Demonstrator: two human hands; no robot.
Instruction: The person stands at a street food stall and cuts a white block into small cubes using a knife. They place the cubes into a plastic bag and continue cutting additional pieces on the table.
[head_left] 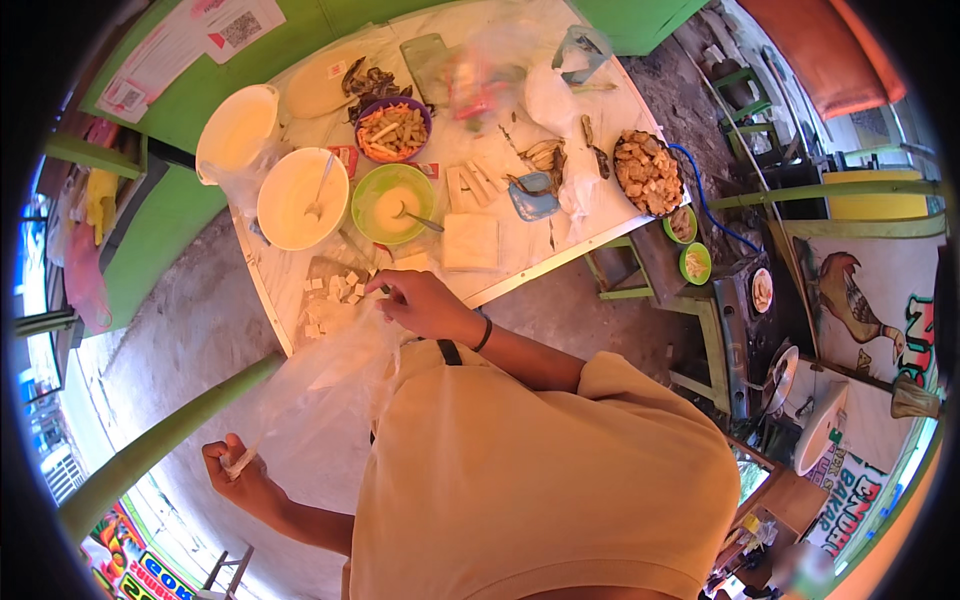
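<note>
Translucent whitish bag (335, 365), lime-green bowl (364, 192), purple bowl (428, 127).

We can't tell what the blurry red thing (475, 88) on the bench (523, 245) is. The clear bag (325, 375) hides some bench edge.

Open-sided food stall or small eatery, as I read it from my remote seat

What tells me so is the white-topped table (525, 240) spread with food: a purple bowl (393, 160) of cut pieces, a green bowl (362, 190) and a big pale tub (300, 240) each with a spoon in it, and a heap of browned chunks (648, 170); beyond its right end I make out small green bowls (695, 280) and a blue hose (708, 205). A panel with a painted bird (845, 285) stands at right, a colourful lettered sign (140, 565) at lower left, printed sheets (190, 50) hang on the green wall (160, 230), and daylight enters past a green pole (175, 450)
</note>
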